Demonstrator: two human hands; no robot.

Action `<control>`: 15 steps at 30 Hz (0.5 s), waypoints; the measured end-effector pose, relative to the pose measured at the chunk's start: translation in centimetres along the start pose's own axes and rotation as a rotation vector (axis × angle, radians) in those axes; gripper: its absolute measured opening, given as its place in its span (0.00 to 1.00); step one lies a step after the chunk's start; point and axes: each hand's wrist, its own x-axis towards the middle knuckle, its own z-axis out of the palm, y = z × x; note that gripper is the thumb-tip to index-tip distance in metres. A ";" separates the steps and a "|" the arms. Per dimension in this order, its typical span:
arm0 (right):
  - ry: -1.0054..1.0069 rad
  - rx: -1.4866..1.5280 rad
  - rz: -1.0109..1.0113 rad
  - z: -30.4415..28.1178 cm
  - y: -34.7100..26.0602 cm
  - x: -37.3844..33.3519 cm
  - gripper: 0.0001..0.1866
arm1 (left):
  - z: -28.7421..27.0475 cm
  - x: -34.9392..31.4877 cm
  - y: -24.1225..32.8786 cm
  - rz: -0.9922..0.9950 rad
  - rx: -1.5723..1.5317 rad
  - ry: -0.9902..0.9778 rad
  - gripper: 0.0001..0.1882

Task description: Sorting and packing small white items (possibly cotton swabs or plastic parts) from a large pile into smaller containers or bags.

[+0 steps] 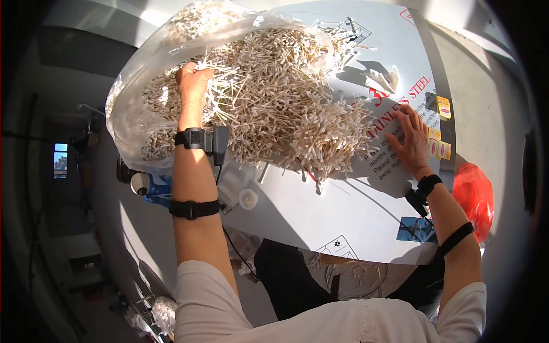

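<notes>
A big heap of cotton swabs (263,108), thin pale sticks with white tips, spills out of a clear plastic bag (128,128) onto the table. At the heap's left side, by the bag's mouth, my left hand (193,88) is closed on some cotton swabs; its fingertips are partly hidden among them. My right hand (410,140) holds nothing. Its fingers are spread over the printed tabletop, right of the heap and apart from it.
The table (286,220) has a pale printed covering. Small yellow-and-white labels (439,144) line its right edge, near a red plastic bag (473,200). A crumpled white piece (384,79) lies at the far right. A round white lid-like thing (248,199) sits near my left forearm.
</notes>
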 end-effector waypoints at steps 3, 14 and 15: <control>0.001 0.019 0.002 0.4 0.0 0.1 0.27 | -0.3 -0.1 -0.8 -0.090 0.124 -0.127 0.10; -0.001 0.027 -0.009 0.3 -0.2 0.2 0.28 | 3.8 -0.9 -6.4 -0.051 0.637 -0.044 0.29; 0.004 0.022 -0.009 0.2 -0.4 0.1 0.27 | 2.6 -0.6 -6.1 0.017 0.484 0.000 0.23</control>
